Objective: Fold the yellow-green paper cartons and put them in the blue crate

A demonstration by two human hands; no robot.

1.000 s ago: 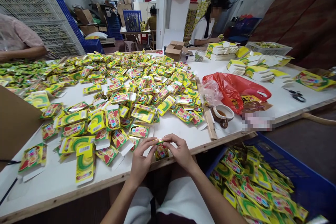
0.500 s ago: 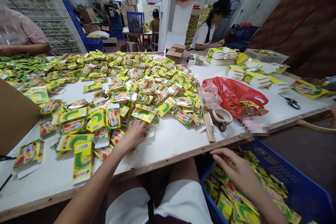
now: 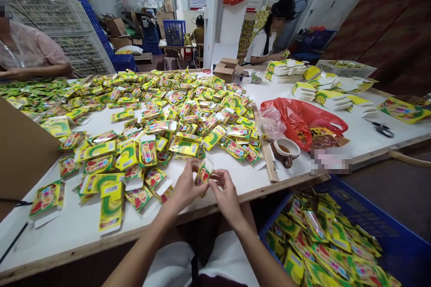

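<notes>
Both of my hands hold one small yellow-and-green carton (image 3: 203,173) just above the near edge of the white table (image 3: 215,175). My left hand (image 3: 184,188) pinches its left side and my right hand (image 3: 225,193) grips its lower right, fingers closed on it. The carton's white top flap stands open. Several flat, unfolded cartons of the same kind (image 3: 161,112) lie spread over the table in front of my hands.
A blue crate (image 3: 387,233) with several folded cartons stands on the floor at my right. A red plastic bag (image 3: 303,116), a small cup (image 3: 286,148), a wooden strip (image 3: 266,148) and scissors (image 3: 384,130) lie on the table. Brown cardboard (image 3: 20,152) is at left. Other people sit at the far side.
My right hand came back up from the blue crate and my left hand lifted a flat carton off the table; both now meet on that carton at the table edge.
</notes>
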